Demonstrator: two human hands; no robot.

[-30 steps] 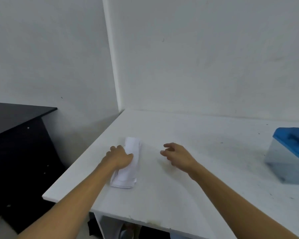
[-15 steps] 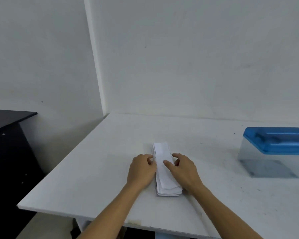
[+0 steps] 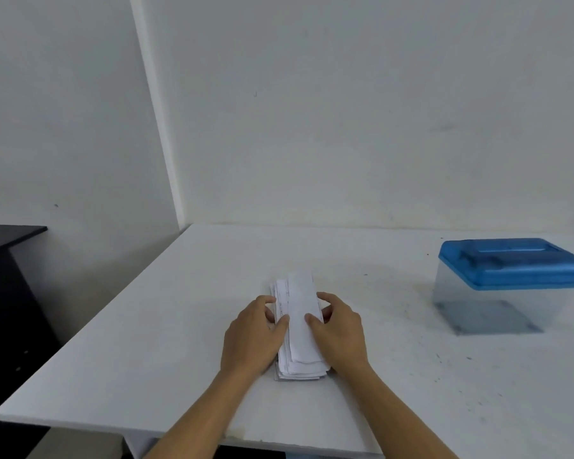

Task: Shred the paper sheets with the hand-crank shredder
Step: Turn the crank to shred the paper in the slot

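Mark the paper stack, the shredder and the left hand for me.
paper stack (image 3: 299,299): head view, middle of the top sheet.
shredder (image 3: 510,260): head view, blue lid.
left hand (image 3: 251,339): head view, back of the hand.

The paper sheets are thin, matt white paper, lightly creased, with uneven stacked edges. Under them the table has a smooth white top with a dull sheen, speckled with small dark marks to the right of the sheets. Well to their right, the shredder is plastic: a glossy translucent blue lid on a smooth clear bin. To their left a cabinet looks like matt black board. Behind them the wall is matt paint, faintly scuffed.
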